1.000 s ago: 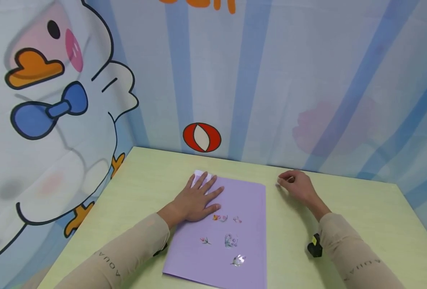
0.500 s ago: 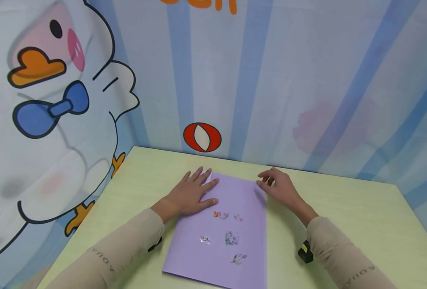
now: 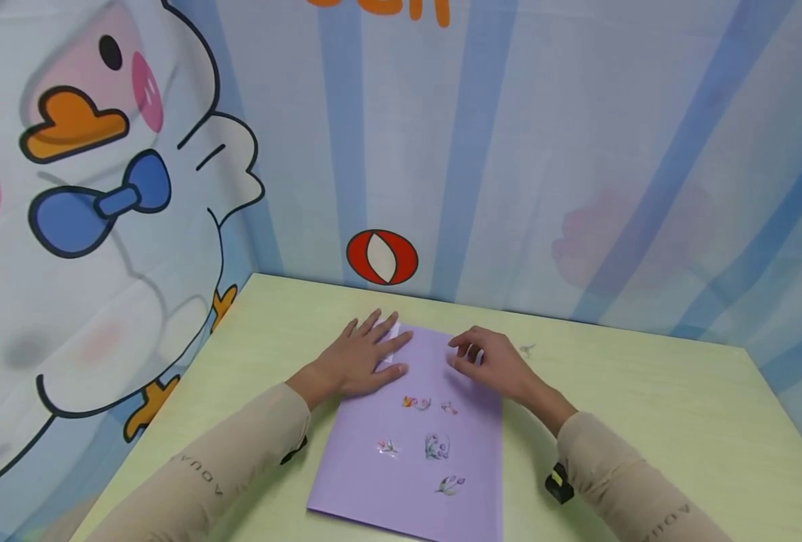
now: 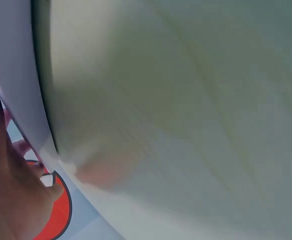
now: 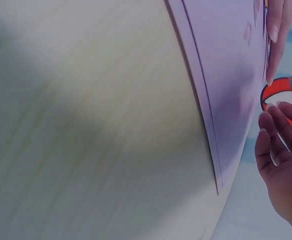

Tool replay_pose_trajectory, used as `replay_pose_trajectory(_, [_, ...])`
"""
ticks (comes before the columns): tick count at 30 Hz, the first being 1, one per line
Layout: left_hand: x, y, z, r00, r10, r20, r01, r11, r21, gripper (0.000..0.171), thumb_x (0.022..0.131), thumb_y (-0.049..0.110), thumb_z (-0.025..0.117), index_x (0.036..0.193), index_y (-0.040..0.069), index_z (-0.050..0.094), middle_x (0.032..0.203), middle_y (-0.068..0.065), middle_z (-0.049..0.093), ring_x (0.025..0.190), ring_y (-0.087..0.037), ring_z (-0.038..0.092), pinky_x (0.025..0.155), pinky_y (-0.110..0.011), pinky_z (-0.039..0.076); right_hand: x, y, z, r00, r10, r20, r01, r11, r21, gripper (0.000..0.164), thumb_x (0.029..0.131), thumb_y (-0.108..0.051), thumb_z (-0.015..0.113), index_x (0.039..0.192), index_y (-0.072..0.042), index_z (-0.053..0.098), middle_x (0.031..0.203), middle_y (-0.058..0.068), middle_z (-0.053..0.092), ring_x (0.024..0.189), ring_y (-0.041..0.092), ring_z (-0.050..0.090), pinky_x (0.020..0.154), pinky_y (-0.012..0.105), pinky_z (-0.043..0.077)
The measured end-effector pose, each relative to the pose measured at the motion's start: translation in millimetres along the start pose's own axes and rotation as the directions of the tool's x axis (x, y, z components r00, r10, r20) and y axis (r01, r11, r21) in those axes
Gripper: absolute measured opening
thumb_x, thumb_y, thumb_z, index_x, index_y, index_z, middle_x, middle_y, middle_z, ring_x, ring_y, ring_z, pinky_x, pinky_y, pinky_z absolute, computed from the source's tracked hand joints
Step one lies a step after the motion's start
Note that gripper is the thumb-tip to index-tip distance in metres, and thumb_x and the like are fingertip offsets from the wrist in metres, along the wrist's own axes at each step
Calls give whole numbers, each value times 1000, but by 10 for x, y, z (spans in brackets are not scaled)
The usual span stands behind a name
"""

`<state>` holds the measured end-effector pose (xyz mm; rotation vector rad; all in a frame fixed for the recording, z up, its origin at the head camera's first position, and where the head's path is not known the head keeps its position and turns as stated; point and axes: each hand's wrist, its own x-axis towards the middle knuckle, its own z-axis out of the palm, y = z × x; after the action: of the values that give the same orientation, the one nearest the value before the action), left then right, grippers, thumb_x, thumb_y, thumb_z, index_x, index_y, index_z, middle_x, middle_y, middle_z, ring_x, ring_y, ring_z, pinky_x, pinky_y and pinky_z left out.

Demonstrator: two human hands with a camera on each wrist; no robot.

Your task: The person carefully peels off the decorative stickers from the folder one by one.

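A purple folder (image 3: 468, 436) lies on the table with several small flower stickers on its cover, among them a tulip sticker (image 3: 451, 485) near the bottom. My left hand (image 3: 356, 361) rests spread on the folder's upper left corner, partly over a clear strip (image 3: 394, 344) there. Over the upper right part of the folder is my right hand (image 3: 492, 365), its fingers loosely bent. In the right wrist view, the thumb stands apart from these fingers (image 5: 281, 132) and nothing shows between them.
A small clear sticker (image 3: 526, 350) lies on the pale yellow table (image 3: 644, 406), right of the folder. Behind the table hangs a blue striped cloth (image 3: 414, 150) with a cartoon bird. Black wrist cameras sit under both sleeves.
My right hand has moved left from the bare table to above the folder, uncovering the small sticker on the table. My left hand has shifted slightly toward the folder's far edge.
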<state>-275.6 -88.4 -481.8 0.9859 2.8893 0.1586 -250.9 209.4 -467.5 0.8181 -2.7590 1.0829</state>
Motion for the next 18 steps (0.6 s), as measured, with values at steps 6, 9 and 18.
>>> replay_pose_trajectory(6, [21,71,57,1000,-29,7,29,998,-46,73,107,70,29,170,34,24,179,-7,7,163,-40,-3,127,-65,10,-8,-169,145,993,-70,99,68,997,23,31,97,-19,78,122,-2,74,101,3,71,86,15,67,75,32,58])
replay_pose_trajectory(9, [27,72,107,1000,-23,-12,23,1000,-6,72,107,69,32,169,34,27,178,-10,12,163,-42,-1,126,-65,12,-1,-237,232,985,-108,135,106,994,21,31,96,-19,79,122,-1,74,101,5,71,86,17,67,74,28,57])
replay_pose_trajectory(18, [52,58,244,998,23,-56,-18,996,90,70,107,66,35,168,33,32,176,-14,19,162,-45,3,124,-68,18,-14,-329,436,974,-110,196,107,994,25,27,93,-16,83,117,-5,78,102,1,71,85,17,65,76,29,54])
